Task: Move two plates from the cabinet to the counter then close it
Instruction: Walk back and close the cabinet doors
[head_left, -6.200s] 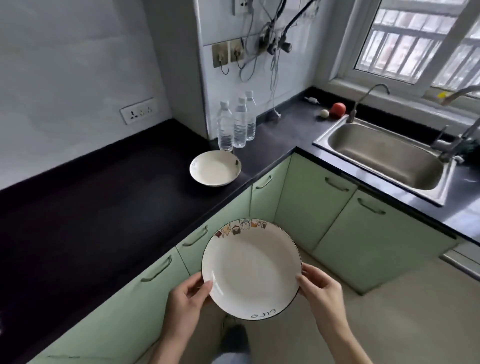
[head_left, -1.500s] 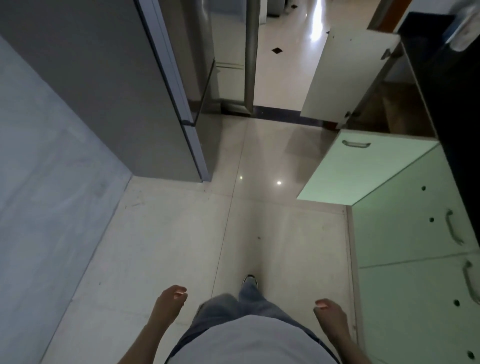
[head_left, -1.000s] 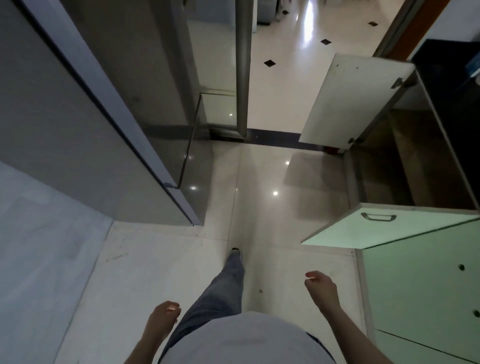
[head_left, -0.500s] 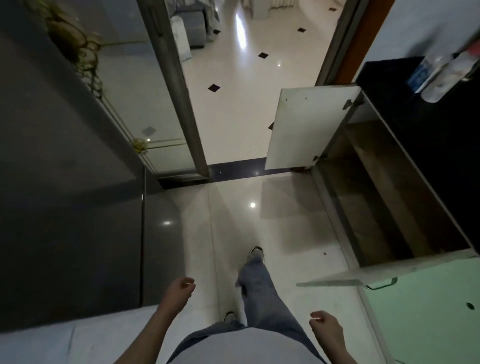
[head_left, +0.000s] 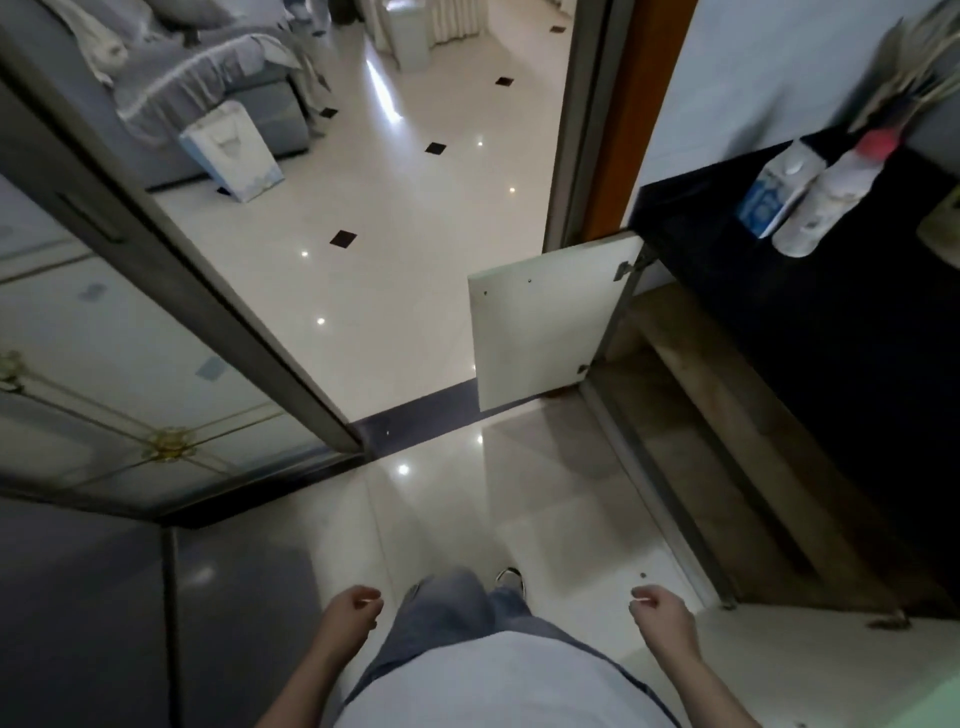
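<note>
The low cabinet (head_left: 727, 441) under the black counter (head_left: 810, 312) stands open on my right, its brown shelves showing no plates from this angle. Its far door (head_left: 540, 332) swings out over the floor, white inner face toward me. The near door is only a green sliver (head_left: 935, 712) at the bottom right corner. My left hand (head_left: 348, 613) and my right hand (head_left: 660, 618) hang low beside my legs, fingers loosely curled, holding nothing. No plate is in view.
Two bottles (head_left: 810, 192) stand on the counter's far end. A sliding glass door frame (head_left: 208, 291) runs along my left, and a doorway ahead leads to a tiled room with a grey sofa (head_left: 208, 67) and a white bag (head_left: 234, 150).
I set the plate down earlier, turned and walked along the floor to the open cabinet. In the last second the view moved forward; both empty hands swung at my sides.
</note>
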